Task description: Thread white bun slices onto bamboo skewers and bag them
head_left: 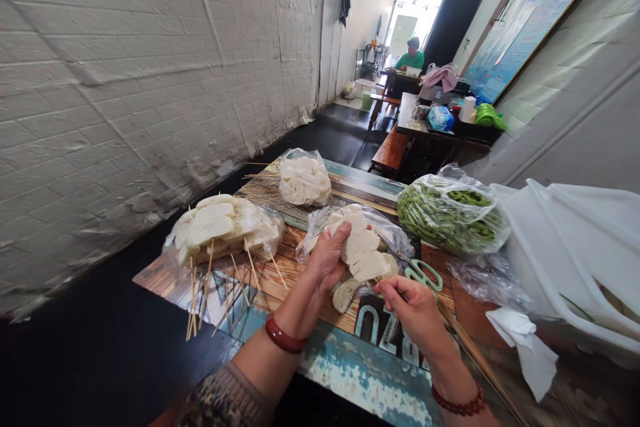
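Two hands on one stack: left hand (329,259) grips the pale slices (364,250) thumb over fingers, just in front of the clear bag (397,235). Right hand (409,307) has thumb and index pinched, looks like on a skewer (377,285), mostly hidden. To do it well: slices flat, evenly overlapped, push straight along the skewer in short strokes, left fingertips off the exit line. Slices look soft, hard squeeze could tear them. Scissors (425,275) sit close to right knuckles, mind those

one head-worn camera looks forward and down, close over the counter (367,379), toward the far bright opening (410,20).
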`<action>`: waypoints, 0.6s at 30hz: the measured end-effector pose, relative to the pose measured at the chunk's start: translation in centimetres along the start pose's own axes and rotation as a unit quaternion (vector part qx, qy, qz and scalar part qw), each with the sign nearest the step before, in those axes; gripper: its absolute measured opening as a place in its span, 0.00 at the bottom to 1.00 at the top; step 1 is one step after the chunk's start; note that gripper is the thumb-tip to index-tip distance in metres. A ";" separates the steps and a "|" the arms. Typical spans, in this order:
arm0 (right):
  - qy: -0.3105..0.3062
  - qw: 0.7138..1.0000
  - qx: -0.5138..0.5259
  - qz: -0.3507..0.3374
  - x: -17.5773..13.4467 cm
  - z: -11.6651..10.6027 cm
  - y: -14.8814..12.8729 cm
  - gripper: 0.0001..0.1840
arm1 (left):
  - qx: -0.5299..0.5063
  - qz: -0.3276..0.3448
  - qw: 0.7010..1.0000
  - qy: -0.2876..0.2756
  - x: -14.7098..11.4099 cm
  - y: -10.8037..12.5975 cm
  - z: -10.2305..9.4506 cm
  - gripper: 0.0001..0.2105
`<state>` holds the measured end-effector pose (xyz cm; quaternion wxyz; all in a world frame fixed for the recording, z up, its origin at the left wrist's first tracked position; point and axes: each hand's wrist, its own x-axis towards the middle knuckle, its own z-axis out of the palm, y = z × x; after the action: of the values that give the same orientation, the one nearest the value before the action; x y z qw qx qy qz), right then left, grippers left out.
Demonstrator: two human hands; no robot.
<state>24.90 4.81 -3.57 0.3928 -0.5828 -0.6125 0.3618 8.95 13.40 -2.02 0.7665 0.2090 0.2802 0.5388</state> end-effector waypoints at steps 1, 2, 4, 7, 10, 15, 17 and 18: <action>0.003 1.000 0.009 0.007 0.0 0.0 0.1 0.23 | -0.001 0.003 1.000 0.001 -0.1 0.2 0.0 0.17; 0.003 1.000 0.021 0.017 0.0 0.0 0.1 0.24 | -0.006 0.004 1.000 0.001 -0.2 0.4 0.1 0.16; -0.004 0.998 0.053 0.040 0.1 0.0 0.2 0.26 | -0.029 -0.010 1.000 -0.005 -0.3 0.9 0.1 0.16; -0.023 0.993 0.093 0.063 0.1 -0.1 0.0 0.28 | -0.071 -0.050 0.996 -0.023 -0.4 1.7 0.1 0.21; -0.033 0.991 0.104 0.072 0.0 -0.2 0.0 0.27 | -0.096 -0.056 0.994 -0.023 -0.4 2.1 0.1 0.24; 0.006 0.986 0.148 0.076 -0.3 -0.4 0.7 0.24 | -0.109 -0.052 0.992 -0.032 -0.3 1.8 -0.2 0.26; 0.040 0.979 0.186 0.078 -0.3 -0.3 1.0 0.24 | -0.108 -0.058 0.992 -0.033 -0.2 1.4 -0.4 0.26; 0.058 0.974 0.205 0.078 -0.3 -0.3 1.1 0.23 | -0.107 -0.061 0.992 -0.032 -0.1 1.2 -0.4 0.26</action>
<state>25.66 4.53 -4.41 0.5089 -0.5559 -0.4544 0.4749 7.81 13.67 -1.55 0.8245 0.1253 0.2089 0.5108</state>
